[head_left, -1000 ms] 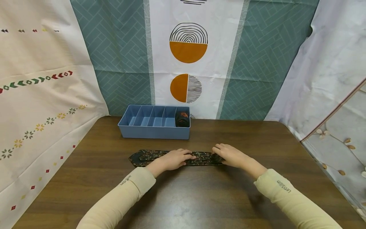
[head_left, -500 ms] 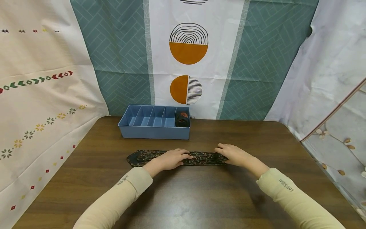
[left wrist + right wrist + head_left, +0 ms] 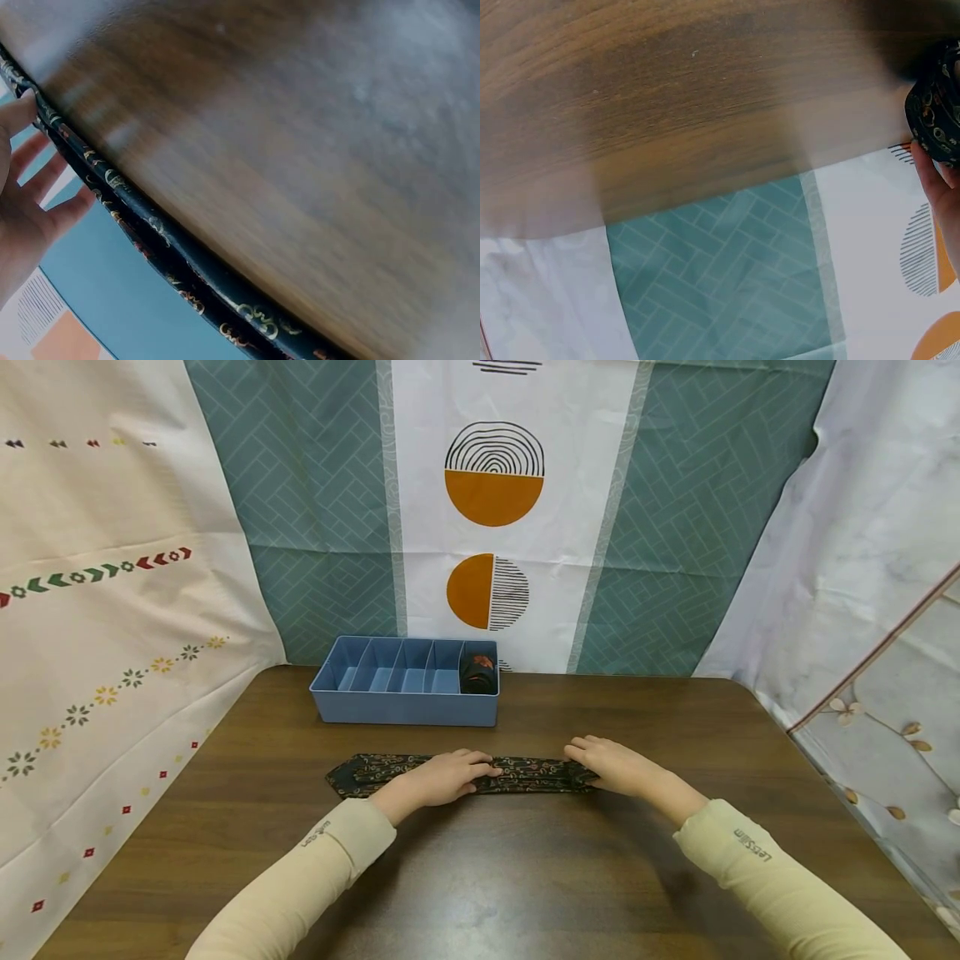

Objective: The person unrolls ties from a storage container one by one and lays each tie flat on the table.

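A dark patterned necktie (image 3: 457,773) lies flat across the middle of the wooden desk (image 3: 525,877), stretched left to right, its pointed wide end to the left. The left hand (image 3: 442,777) rests on its middle with fingers laid fairly straight over the cloth, pressing it down. The right hand (image 3: 611,766) is at the tie's right end; from the right wrist view its fingers (image 3: 934,176) seem to curl round a small rolled or folded bunch of the fabric, so it grips the tie.

To do this step well, as I judge it, the left hand should keep the strip flat and taut while the right turns the end over evenly, edges aligned, so the roll stays tight and straight rather than coning to one side.

On the far side of the desk, well apart from the hands, stands a blue divided organizer box (image 3: 405,703); its rightmost compartment holds a rolled dark tie (image 3: 477,673), the other compartments show only blue floor. Patterned cloth backdrops hang behind and at both sides. Nothing lies between the tie and the box.
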{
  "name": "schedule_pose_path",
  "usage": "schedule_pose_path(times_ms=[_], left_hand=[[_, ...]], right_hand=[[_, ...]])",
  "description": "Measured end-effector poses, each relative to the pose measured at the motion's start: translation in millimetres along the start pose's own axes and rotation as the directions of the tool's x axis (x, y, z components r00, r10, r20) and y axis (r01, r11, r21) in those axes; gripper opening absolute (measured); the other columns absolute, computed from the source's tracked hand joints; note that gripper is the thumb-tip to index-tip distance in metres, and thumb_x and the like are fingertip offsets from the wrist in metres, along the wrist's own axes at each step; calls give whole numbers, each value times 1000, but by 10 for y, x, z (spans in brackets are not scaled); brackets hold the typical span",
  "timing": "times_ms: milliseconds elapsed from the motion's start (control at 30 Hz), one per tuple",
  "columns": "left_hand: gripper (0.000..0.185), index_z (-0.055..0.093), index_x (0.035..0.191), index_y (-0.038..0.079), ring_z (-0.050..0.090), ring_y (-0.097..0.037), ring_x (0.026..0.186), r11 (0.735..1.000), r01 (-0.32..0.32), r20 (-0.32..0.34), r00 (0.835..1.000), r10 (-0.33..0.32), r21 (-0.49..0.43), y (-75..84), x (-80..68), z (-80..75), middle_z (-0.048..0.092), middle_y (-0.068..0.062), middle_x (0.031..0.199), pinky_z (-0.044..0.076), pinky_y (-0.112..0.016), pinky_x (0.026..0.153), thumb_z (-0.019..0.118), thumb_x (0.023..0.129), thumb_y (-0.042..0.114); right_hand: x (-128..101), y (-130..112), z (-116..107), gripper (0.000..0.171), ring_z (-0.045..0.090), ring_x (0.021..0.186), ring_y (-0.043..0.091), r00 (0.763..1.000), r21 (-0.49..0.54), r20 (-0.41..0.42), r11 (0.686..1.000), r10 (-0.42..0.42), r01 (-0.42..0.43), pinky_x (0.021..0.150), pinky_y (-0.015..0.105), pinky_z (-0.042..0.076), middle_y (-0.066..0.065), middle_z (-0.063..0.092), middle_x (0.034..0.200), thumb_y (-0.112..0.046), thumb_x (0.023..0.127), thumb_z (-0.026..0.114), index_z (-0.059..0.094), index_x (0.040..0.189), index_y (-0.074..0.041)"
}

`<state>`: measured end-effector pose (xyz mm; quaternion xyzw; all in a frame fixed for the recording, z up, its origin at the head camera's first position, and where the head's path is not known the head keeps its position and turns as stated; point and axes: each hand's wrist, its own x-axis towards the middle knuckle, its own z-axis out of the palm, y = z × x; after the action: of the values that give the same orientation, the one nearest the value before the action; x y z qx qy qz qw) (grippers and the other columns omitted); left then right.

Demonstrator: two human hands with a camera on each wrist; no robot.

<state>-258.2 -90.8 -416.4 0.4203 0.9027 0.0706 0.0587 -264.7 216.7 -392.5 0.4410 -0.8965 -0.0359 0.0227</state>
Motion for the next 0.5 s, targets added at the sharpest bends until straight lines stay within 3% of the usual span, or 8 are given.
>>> schedule_pose_path(times_ms=[200,500], left_hand=[[43,49,138,19,44,-28,131,1000,8,-8,1000,-8,-2,-33,-34,-2,46,-9,142,41,-47,103,54,96,13],[43,49,137,17,44,-29,130,1000,-2,-26,1000,2,-5,-88,-87,5,46,-10,141,41,-46,103,55,95,12]], right_hand=[[-4,4,11,51,59,97,30,1000,-17,2,1000,-5,5,80,40,53,10,55,104,-6,72,80,57,117,-5],[13,41,43,37,59,89,23,999,-1,-29,999,-44,44,79,37,52,5,57,98,-10,72,81,57,99,-8]])
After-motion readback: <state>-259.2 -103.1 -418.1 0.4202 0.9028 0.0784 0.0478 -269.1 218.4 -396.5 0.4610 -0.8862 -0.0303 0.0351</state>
